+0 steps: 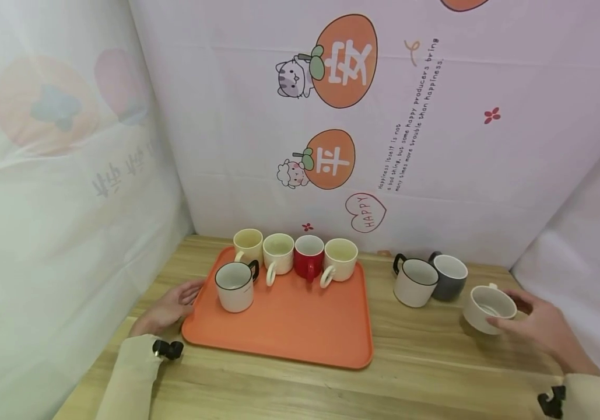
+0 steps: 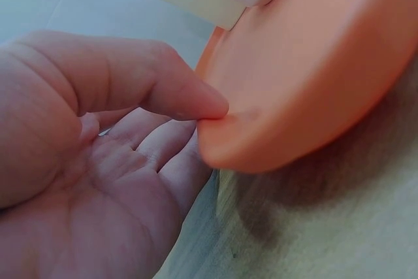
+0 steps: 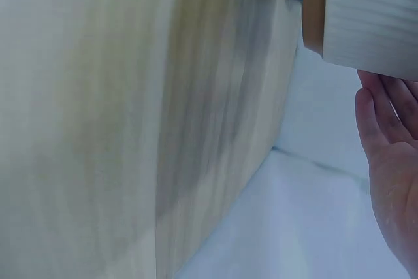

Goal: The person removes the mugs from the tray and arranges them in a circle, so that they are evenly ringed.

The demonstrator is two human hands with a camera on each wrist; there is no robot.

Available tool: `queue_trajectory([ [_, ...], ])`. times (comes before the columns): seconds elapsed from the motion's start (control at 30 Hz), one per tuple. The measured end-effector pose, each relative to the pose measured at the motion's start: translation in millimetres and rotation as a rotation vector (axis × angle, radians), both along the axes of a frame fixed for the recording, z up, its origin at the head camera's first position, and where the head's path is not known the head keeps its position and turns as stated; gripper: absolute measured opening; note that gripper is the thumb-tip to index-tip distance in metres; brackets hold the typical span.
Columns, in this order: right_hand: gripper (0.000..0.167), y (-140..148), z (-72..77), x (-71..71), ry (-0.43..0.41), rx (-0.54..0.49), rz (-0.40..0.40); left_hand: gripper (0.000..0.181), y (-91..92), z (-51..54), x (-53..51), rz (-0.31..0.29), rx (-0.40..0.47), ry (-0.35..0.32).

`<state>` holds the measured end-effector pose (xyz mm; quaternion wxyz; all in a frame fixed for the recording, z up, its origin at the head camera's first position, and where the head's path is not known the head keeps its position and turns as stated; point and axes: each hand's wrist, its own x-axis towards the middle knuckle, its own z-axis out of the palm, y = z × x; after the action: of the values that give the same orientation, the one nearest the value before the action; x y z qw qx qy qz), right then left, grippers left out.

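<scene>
My left hand (image 1: 176, 303) pinches the left edge of an orange tray (image 1: 289, 332). In the left wrist view, a digit presses on the rim and the other fingers reach below it. Near that hand on the tray stands a white mug with a black rim (image 1: 235, 298). At the right, my right hand (image 1: 538, 326) grips a white mug (image 1: 477, 318) by its sides, thumb in front and fingers behind. The right wrist view shows that mug's ribbed wall (image 3: 372, 21) and brown base, with part of the hand out of frame. Whether it touches the table is unclear.
Along the tray's back edge stand a yellow mug (image 1: 249, 252), two cream mugs, the left one (image 1: 279, 264) and the right one (image 1: 346, 270), and a red mug (image 1: 302, 265). Right of the tray, another black-rimmed white mug (image 1: 412, 291) stands beside a dark grey mug (image 1: 445, 289). Cloth walls (image 1: 436, 221) enclose the table.
</scene>
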<state>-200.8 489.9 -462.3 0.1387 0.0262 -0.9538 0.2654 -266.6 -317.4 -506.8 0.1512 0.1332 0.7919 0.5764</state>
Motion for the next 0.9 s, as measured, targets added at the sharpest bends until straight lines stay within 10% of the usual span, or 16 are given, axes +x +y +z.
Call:
queue_trajectory([
  [0.9, 0.067, 25.0, -22.2, -43.5, -0.101, -0.113, 0.006, 0.084, -0.6, -0.3, 0.2, 0.011, -0.01, -0.004],
])
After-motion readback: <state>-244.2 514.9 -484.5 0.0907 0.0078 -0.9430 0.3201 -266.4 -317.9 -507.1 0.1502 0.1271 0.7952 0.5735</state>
